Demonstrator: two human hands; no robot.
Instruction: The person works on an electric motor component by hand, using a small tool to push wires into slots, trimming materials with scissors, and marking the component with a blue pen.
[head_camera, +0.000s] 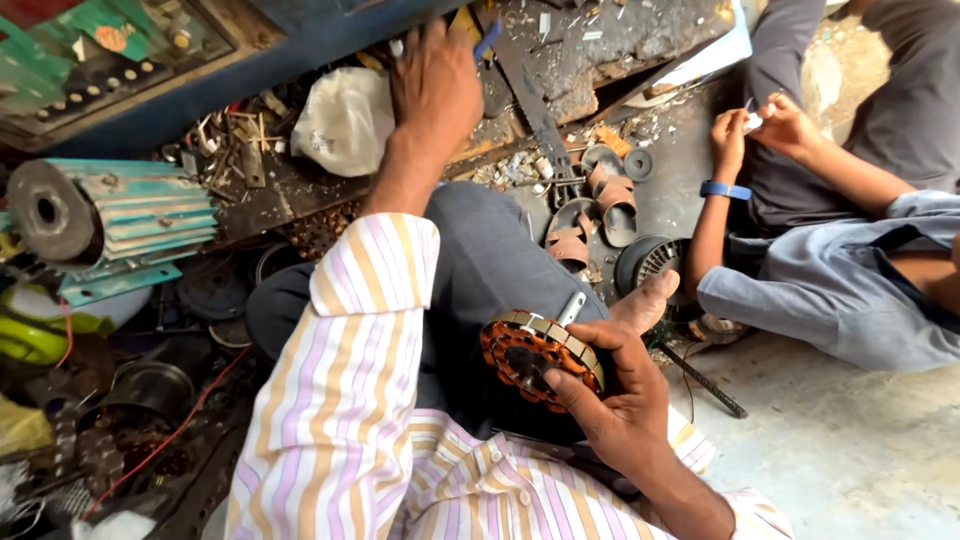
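Observation:
My right hand (615, 395) grips a round motor stator (535, 355) with orange copper windings and a laminated metal rim, resting it on my lap. A metal tool tip (572, 306) pokes out just behind it. My left hand (435, 85) reaches far forward over the cluttered floor, fingers closed around a small blue object (488, 40) near a dark metal plate. What that object is cannot be told.
A teal finned motor (110, 215) lies left. A white plastic bag (345, 120) sits beside my left hand. Sandals (600, 205), small round parts and a dark fan motor (650, 262) lie ahead. Another person (850, 200) sits at right, handling something small. A thin rod (705, 380) lies on concrete.

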